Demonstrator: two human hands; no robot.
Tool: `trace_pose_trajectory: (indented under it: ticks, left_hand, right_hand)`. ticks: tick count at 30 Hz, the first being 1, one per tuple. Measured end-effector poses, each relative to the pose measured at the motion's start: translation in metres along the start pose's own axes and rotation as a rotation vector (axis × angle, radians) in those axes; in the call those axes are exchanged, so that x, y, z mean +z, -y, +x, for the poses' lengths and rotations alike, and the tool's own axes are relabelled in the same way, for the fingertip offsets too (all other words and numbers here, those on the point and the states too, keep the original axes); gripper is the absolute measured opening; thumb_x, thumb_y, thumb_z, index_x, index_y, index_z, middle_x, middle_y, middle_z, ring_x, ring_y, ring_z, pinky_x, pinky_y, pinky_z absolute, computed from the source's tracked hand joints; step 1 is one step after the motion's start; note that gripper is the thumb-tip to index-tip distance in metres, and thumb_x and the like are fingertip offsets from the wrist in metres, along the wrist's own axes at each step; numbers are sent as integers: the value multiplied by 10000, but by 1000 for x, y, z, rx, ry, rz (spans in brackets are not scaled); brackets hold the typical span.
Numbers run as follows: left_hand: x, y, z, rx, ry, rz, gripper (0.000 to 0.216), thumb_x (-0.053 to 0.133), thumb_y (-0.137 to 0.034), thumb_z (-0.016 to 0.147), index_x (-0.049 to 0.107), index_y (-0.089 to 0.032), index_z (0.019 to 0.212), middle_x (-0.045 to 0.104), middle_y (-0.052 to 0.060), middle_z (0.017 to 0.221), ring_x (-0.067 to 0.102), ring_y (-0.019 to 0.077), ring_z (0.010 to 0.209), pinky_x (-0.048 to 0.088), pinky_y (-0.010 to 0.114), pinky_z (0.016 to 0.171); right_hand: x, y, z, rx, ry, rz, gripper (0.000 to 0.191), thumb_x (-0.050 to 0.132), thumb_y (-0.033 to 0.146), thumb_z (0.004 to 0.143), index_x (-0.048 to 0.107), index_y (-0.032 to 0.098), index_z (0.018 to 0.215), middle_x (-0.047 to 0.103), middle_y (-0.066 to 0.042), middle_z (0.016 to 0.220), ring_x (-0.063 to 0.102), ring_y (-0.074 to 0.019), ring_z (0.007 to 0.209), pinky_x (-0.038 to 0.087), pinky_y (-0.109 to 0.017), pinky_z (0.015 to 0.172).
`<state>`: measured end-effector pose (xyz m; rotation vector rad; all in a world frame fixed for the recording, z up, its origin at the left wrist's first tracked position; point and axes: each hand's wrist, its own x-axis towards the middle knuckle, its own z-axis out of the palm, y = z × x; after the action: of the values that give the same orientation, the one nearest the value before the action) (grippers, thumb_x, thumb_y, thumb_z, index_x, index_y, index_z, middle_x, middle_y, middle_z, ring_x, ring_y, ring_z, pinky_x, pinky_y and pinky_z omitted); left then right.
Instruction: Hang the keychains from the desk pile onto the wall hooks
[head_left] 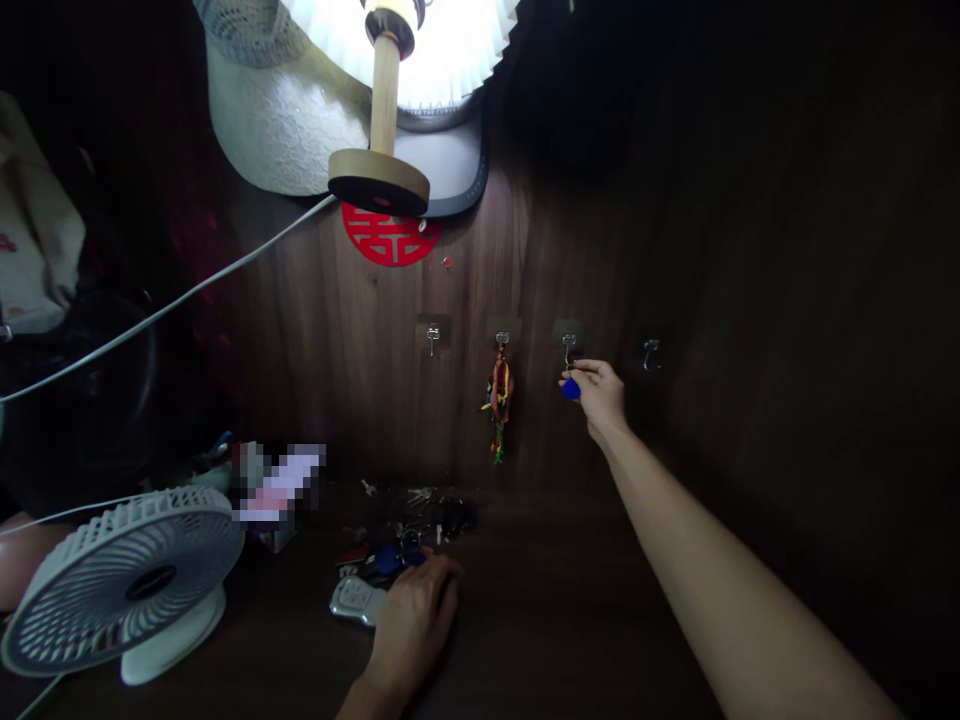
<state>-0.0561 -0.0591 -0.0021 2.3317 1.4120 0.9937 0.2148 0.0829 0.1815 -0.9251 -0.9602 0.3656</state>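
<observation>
My right hand (pixel 602 396) is raised to the wall, its thumb and fingers pinching a blue key fob (pixel 571 388) by its ring, just under a metal hook (pixel 568 342). Whether the ring sits on the hook is too small to tell. Low on the dark surface, my left hand (pixel 416 612) is curled beside a pile of keys; its fingertips are mostly hidden. Around it lie a blue fob (pixel 388 558), a silver remote-like piece (pixel 358 600), a red item (pixel 352 555) and loose keys (pixel 420 496). A bunch of colourful cords (pixel 499 395) hangs from the neighbouring hook (pixel 502 337).
Two more hooks, a left one (pixel 433 337) and a right one (pixel 651 352), are on the wall. A white fan (pixel 127 590) stands at left. Above hang a lit lamp (pixel 384 100), caps (pixel 289 125) and a red paper ornament (pixel 394 240). A white cable (pixel 187 292) crosses the left side.
</observation>
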Motion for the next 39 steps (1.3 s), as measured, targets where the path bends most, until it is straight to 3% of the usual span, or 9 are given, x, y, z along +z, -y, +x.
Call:
trace_pose_trajectory:
  ticks: [7,13,27,33,39]
  left_hand:
    - [1,1,0,-4,0,20,223,400,-151,836,599,-234,895,675,10,861,627,181,826,442,272,732]
    - [0,2,0,-4,13,28,232,397,-148,828,604,-229,890,677,18,869,625,180,827,442,275,750]
    - [0,0,-1,33,35,118,231,406,-131,830,592,-236,916,682,8,904,624,190,852,430,303,808]
    - [0,0,-2,56,52,147,232,406,-126,829,594,-227,920,677,15,887,620,182,831,428,293,788]
    - [1,-2,-4,86,41,162,195,444,-124,815,596,-220,889,669,12,864,612,169,795,427,279,749]
  right_hand:
    - [-2,-8,-8,28,-8,11,205,641,299,618,531,194,756,600,35,614,586,-113,561,460,-199,456]
    - [-8,-23,-28,82,3,74,264,645,294,604,533,205,826,628,33,654,614,-113,582,471,-187,460]
    - [-28,-76,-133,308,159,2,338,672,411,574,572,200,819,661,-22,723,634,-162,634,485,-254,513]
    - [-25,-97,-180,347,325,-112,311,615,433,622,584,191,815,663,-49,735,629,-179,632,475,-270,513]
    - [-24,-108,-206,182,590,-291,200,521,375,732,617,202,763,673,-52,759,643,-191,691,497,-321,680]
